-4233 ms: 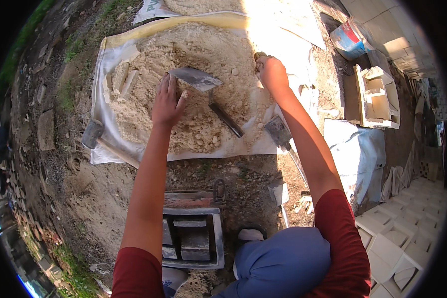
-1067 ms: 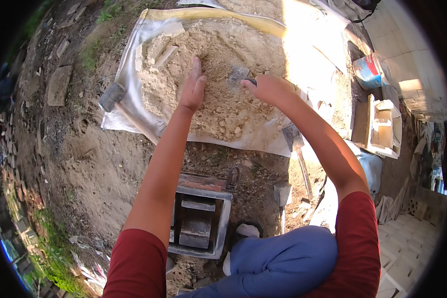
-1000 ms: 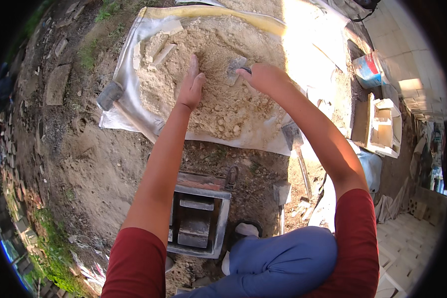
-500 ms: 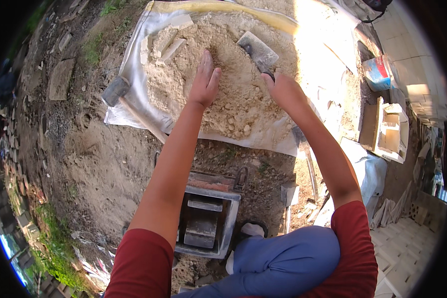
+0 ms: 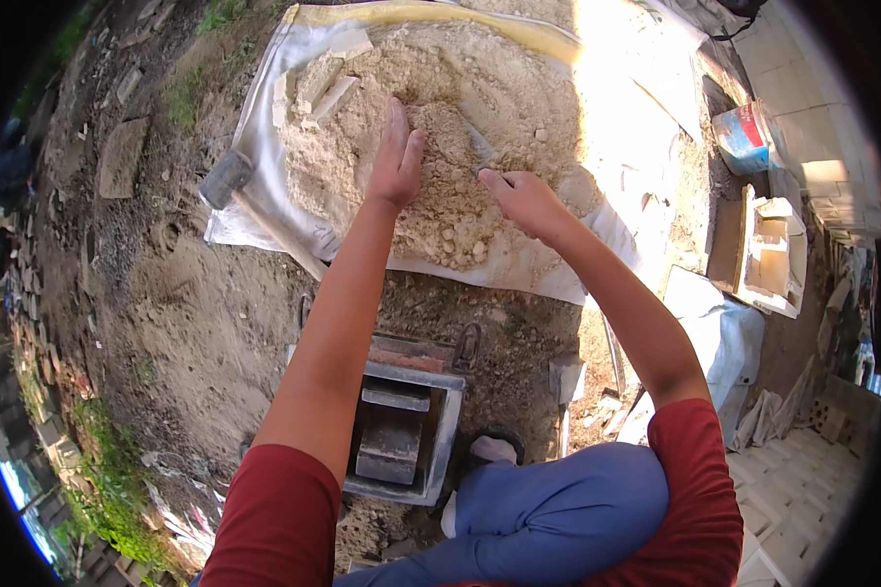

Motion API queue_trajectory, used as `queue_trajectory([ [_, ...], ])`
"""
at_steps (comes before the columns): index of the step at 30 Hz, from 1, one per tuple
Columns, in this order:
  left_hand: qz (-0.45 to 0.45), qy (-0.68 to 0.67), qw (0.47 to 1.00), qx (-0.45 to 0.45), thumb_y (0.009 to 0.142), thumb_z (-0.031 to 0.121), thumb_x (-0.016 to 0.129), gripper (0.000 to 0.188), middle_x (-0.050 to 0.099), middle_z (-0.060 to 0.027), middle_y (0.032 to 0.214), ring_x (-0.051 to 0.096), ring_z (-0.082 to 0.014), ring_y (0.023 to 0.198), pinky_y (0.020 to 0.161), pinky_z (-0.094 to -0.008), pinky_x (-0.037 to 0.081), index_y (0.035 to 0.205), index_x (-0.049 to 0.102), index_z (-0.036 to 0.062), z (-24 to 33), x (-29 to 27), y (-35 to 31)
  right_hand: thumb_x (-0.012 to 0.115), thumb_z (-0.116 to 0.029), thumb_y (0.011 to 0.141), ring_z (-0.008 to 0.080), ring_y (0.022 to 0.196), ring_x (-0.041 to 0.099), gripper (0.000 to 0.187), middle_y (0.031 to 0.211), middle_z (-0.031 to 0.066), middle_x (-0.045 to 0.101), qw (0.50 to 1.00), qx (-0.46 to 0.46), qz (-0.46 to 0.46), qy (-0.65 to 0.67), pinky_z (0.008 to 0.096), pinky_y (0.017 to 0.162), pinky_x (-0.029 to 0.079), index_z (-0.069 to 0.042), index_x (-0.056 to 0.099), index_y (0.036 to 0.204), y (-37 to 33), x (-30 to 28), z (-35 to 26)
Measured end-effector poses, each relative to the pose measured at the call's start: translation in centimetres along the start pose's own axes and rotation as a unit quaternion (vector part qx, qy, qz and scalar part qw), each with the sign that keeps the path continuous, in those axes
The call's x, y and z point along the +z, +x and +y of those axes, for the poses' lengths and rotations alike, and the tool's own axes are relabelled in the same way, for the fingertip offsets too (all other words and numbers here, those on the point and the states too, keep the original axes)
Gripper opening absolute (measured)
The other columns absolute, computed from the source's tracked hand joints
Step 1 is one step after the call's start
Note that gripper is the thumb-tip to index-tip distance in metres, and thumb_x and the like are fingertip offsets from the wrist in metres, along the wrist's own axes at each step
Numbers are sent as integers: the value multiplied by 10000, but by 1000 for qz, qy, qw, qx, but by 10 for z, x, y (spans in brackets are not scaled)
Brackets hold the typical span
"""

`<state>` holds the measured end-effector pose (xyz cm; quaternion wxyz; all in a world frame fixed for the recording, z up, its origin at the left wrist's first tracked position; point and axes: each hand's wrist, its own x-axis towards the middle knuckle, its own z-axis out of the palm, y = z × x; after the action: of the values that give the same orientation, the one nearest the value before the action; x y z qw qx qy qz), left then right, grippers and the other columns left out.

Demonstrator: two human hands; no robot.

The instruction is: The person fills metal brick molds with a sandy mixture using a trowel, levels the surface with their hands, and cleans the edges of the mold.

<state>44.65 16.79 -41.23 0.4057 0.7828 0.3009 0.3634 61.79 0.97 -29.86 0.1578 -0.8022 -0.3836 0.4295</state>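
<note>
Moved since earlier frame: trowel (image 5: 480, 149) dug into sand pile (image 5: 440, 117) at 12 o'clock, right hand (image 5: 524, 196) fingers closed on handle. Left hand (image 5: 396, 157) flat, open, on sand. Mould (image 5: 401, 430) at 6 o'clock unfilled; scooping barely begun.

Both arms extended forward, sleeves red. Left hand (image 5: 397, 157) flat, palm down, fingers straight and together, pointing away. Right hand (image 5: 521, 197) lower, fingers curled closed in a grip, wrist slightly bent.
</note>
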Motion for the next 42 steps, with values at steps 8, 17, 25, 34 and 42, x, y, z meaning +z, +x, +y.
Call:
queue_trajectory([
  [8,19,-62,998,-28,1120,385,350,732,139,-238,1737,130,-343,1619,1303,-387,118,1642,123,-76,8,1,0,529,-570,1041,383,775,714,513,840,181,731,925,-162,276,-205,489,708,552,-74,659,1022,-3,-21,15],
  [17,37,-53,998,-3,1114,359,341,703,179,-246,1727,158,-350,1613,1301,-388,132,1634,171,-83,-1,2,0,452,-575,1071,441,899,705,639,894,274,704,974,-114,143,-134,529,854,525,30,647,1001,26,-19,-14],
  [25,33,-10,999,-9,1105,371,329,709,178,-237,1729,160,-357,1612,1303,-394,134,1640,172,-68,4,-3,-4,417,-614,1067,407,872,696,767,892,274,690,975,-21,-48,-215,530,875,512,106,651,948,6,-68,-10],
  [34,-17,112,994,-5,1093,414,336,728,134,-256,1729,100,-389,1615,1309,-448,120,1638,206,-50,14,7,-3,487,-625,1035,408,881,706,752,902,274,719,955,10,58,-291,503,888,529,79,718,908,-62,-134,5],
  [42,-16,142,990,17,1087,415,354,702,162,-256,1722,115,-411,1607,1309,-483,113,1638,258,-10,15,15,-3,501,-662,1010,346,697,649,777,700,207,653,950,6,56,-306,475,772,519,37,652,705,-40,-126,37],
])
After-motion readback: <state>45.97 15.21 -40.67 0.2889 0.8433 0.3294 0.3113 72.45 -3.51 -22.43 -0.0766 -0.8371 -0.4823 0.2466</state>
